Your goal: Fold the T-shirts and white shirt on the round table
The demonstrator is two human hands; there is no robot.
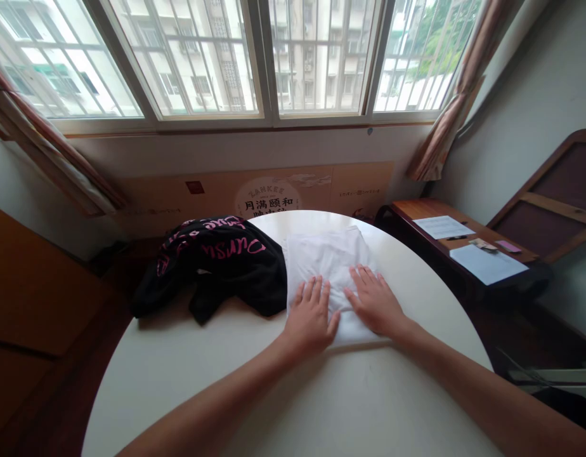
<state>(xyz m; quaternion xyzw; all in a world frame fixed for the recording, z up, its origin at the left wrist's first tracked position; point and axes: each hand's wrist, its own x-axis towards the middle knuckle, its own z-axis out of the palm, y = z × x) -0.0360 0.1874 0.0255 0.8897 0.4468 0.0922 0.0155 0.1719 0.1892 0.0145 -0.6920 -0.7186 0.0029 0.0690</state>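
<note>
A folded white cloth (321,254), perhaps a garment, lies on the round white table (179,393). My left hand (312,317) rests flat on its left part, fingers stretched out and pointing away from me. On the right part of the cloth my right hand (376,301) lies palm down with its fingers spread. Small wrinkles show in the fabric between the hands. Touching the cloth's left edge is a crumpled black garment (240,273) with pink lettering, which reaches to the table's left rim.
A low brown wooden table (402,209) with sheets of paper (488,263) and a pen stands at the right. Behind the round table, a printed cardboard panel (316,184) leans below the barred window. Curtains (430,152) hang at both sides.
</note>
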